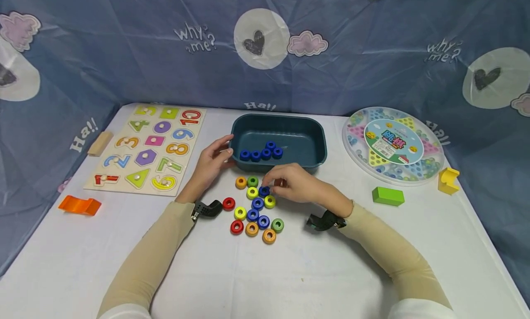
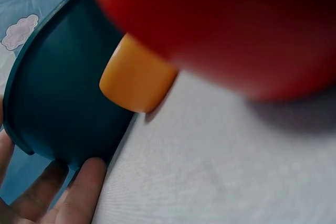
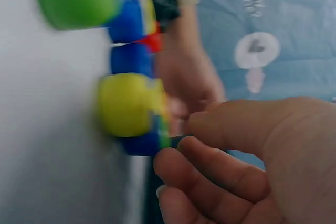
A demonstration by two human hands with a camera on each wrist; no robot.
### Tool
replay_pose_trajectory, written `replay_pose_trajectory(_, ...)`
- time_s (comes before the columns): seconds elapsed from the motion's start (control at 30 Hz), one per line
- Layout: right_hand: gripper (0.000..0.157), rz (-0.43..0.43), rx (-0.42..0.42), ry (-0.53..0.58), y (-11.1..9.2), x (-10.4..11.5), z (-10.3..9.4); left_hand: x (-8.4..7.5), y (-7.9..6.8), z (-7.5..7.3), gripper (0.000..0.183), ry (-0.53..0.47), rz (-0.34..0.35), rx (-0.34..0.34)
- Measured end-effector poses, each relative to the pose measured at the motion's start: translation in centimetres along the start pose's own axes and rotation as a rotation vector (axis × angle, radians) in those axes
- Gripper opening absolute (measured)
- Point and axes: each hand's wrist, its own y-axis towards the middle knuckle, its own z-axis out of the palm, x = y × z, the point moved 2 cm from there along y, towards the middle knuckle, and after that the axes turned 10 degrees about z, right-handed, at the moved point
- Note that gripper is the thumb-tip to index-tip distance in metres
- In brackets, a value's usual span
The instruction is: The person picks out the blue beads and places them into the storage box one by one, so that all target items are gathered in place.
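My left hand [image 1: 212,161] rests against the left end of a dark teal box [image 1: 320,146]. In the left wrist view, its fingers [image 2: 86,190] lie along the box's outer wall. Inside the box are several dark blue rings [image 1: 266,153]. My right hand [image 1: 291,183] is bent over the loose rings in front of the box. Its fingertips are right at a dark blue ring [image 1: 259,193], with thumb and forefinger apart. Around it lie yellow rings [image 1: 265,201], lighter blue rings [image 1: 253,204], a green ring [image 1: 248,181] and an orange ring [image 1: 237,182].
Red rings [image 1: 225,204] lie near the left wrist camera. A number puzzle board [image 1: 165,123] is at left, with an orange block [image 1: 80,205] before it. At right are a round board-game case [image 1: 430,165], a green block [image 1: 388,196] and a yellow block [image 1: 448,181].
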Motion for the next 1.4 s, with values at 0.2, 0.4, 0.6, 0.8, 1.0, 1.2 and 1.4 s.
replay_pose_trajectory(0.2, 0.019, 0.004, 0.056, 0.014, 0.4, -1.3, 1.6, -0.1, 0.0, 0.1, 0.048, 0.000, -0.003, 0.001)
replay_pose_trajectory(0.4, 0.021, 0.011, 0.038, 0.038, 0.6, -1.9, 1.9, -0.1, 0.1, 0.1, 0.048, 0.008, 0.002, 0.003)
replay_pose_trajectory(0.6, 0.019, 0.032, 0.044, 0.025, 0.8, -2.2, 2.1, -0.1, 0.1, -0.1, 0.048, 0.009, 0.001, 0.001)
replay_pose_trajectory(0.8, 0.015, 0.059, 0.056, 0.016, 0.8, -2.3, 2.1, 0.4, 0.1, -0.1, 0.048, 0.009, 0.001, -0.001)
replay_pose_trajectory(1.0, 0.013, 0.055, 0.036, 0.001, 0.7, -2.4, 2.2, -0.1, 0.0, 0.1, 0.048, 0.005, -0.007, 0.001)
replay_pose_trajectory(1.2, 0.013, 0.026, 0.009, -0.019, 0.6, -2.4, 2.1, -0.1, 0.0, 0.1, 0.048, 0.003, -0.006, 0.004)
replay_pose_trajectory(1.4, 0.013, -0.004, -0.031, -0.015, 0.5, -1.2, 1.1, -0.2, -0.1, 0.0, 0.048, 0.002, -0.001, 0.001)
